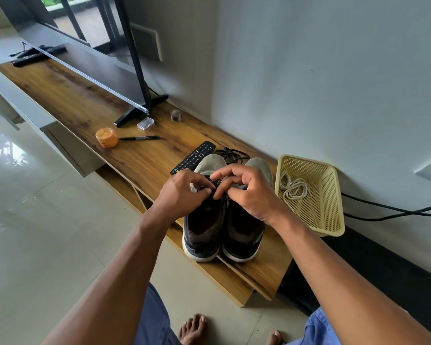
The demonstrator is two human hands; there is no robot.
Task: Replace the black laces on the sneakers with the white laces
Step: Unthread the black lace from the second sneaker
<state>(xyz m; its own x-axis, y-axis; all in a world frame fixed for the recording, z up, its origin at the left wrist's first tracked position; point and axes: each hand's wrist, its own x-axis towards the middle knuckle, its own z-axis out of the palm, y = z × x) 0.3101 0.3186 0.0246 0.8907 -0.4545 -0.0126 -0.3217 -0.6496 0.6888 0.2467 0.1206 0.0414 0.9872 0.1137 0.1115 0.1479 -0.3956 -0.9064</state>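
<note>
both hands on the left sneaker [204, 220]: left hand [184, 192] and right hand [246, 190] pinch its black lace [215, 183] mid-tongue. shoe's long axis runs away from me. white laces [294, 188] in basket [334, 210], just right, nearer my right hand.

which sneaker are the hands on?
The left sneaker, next to the remote. Left hand and right hand both pinch at its lacing; the right sneaker, on the basket side, lies under the right hand.
</note>
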